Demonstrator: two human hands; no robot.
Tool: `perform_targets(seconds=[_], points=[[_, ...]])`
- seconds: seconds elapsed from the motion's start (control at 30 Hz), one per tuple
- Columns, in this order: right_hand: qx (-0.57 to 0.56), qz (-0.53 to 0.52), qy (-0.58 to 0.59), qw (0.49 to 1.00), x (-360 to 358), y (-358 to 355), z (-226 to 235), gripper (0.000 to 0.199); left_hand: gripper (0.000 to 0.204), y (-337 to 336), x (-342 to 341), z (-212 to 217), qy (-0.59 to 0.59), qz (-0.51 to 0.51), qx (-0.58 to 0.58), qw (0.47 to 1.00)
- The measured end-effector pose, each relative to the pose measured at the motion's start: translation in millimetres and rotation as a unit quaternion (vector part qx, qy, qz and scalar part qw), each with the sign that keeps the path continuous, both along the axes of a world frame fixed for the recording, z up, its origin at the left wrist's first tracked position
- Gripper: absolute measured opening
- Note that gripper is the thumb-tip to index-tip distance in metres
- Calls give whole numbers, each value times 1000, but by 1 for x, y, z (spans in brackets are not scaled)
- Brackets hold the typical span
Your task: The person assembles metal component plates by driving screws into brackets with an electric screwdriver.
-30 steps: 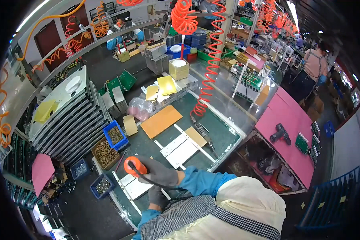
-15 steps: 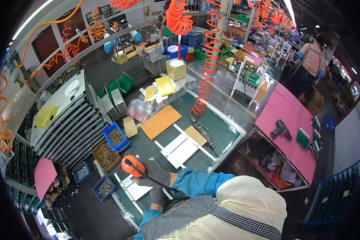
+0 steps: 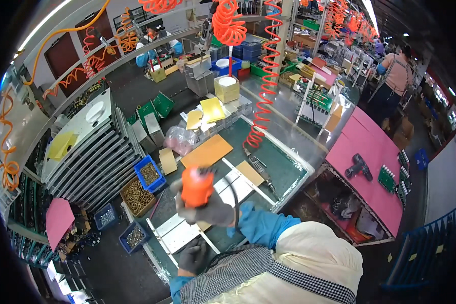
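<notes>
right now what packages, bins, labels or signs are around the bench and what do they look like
Clear plastic bag: crumpled, pinkish, behind the green bench mat.
Yellow box: square, open, white inside, at the bench's far end.
Blue bin: small, rectangular, holds brassy parts, left of the mat.
Brown bin: beside it, full of brassy screws.
Yellow sheets: flat, by the bag.
No readable signs or screens.

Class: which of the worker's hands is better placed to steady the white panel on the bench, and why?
Probably the left hand: it is free and low beside the white panel, while the right hand is raised, gripping the orange power tool.
</notes>
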State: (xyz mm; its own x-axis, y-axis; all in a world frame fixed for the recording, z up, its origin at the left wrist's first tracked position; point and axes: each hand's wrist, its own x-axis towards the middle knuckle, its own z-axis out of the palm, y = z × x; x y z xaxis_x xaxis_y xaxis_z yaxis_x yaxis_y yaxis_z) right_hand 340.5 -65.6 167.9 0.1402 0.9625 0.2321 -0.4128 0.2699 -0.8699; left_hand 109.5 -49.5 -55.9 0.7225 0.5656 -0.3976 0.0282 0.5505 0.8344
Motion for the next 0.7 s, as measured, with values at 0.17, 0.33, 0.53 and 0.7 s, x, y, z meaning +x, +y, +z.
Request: perform_targets(seconds=[0.17,0.33,0.53,0.7], points=[[-18,-77,122,989,0,4,4,52,24,-3,-15,0,-72,65,52,994],[-68,-81,95,990,-13,3,-9,31,20,-5,2,34,-32,199,34,979],[-52,-76,171,981,-23,2,-25,38,15,-12,17,61,41,247,54,967],[31,-115,164,979,-23,8,-26,47,21,-6,14,71,-142,288,-237,917]])
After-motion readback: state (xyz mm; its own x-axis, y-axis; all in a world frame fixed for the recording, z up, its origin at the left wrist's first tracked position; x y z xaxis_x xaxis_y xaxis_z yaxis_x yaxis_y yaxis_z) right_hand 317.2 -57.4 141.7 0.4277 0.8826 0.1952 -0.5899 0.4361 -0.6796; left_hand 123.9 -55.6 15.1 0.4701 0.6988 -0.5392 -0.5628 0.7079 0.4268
